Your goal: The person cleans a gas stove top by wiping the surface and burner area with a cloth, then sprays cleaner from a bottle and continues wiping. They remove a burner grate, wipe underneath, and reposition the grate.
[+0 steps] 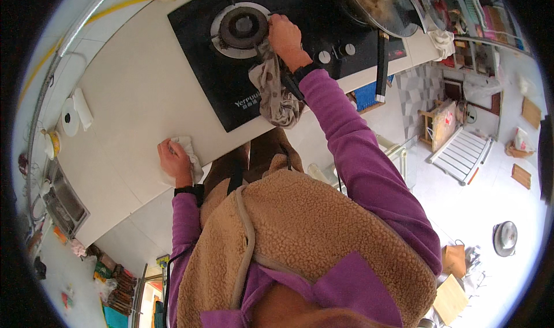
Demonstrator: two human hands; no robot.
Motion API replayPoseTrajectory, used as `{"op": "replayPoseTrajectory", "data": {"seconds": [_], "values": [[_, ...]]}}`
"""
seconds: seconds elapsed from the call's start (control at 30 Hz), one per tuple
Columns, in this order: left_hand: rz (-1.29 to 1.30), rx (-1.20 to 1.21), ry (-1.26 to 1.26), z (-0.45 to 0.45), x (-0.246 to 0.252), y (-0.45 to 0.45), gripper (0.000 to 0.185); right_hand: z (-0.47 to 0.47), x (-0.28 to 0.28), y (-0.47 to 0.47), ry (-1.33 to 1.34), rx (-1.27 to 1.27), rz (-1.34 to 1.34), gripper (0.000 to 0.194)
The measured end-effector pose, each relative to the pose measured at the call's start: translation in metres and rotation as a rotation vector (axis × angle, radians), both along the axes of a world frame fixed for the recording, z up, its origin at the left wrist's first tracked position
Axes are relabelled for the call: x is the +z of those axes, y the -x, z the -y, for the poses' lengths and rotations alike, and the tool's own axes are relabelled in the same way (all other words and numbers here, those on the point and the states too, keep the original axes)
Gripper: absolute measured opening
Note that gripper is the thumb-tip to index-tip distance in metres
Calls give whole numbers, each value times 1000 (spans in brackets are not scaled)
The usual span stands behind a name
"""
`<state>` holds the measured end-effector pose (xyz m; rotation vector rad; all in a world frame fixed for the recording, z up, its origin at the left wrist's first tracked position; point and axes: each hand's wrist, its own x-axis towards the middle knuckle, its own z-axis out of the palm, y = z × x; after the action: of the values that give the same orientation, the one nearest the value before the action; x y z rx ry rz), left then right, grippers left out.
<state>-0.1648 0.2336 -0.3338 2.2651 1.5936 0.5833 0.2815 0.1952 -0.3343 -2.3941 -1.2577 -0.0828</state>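
Observation:
My right hand (286, 40) is closed on the upper end of a patterned grey-brown cloth (277, 92) beside the left gas burner (243, 26). Below my fingers the cloth hangs across the black glass hob (216, 85) and over the counter's front edge. Farther left, my left hand (173, 161) rests with curled fingers on a folded whitish cloth (190, 154) on the pale countertop (125, 111). Its fingertips partly hide how firmly the cloth is held. Two control knobs (324, 57) sit to the right of my right wrist.
A pan (372, 3) with food stands on the right burner, its black handle (381, 68) jutting past the counter edge. A yellow gas hose (125, 7) runs along the wall. At left are a sink (65, 202) and a white paper roll (70, 116).

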Motion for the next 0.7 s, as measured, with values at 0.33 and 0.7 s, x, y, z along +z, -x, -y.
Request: {"op": "replayPoseTrajectory", "data": {"seconds": [0.33, 0.7], "values": [[18, -41, -43, -2, -2, 1, 20, 56, 15, 21, 93, -71, -265, 14], [15, -18, 24, 0, 5, -1, 18, 5, 6, 2, -67, -26, -94, 12]]}}
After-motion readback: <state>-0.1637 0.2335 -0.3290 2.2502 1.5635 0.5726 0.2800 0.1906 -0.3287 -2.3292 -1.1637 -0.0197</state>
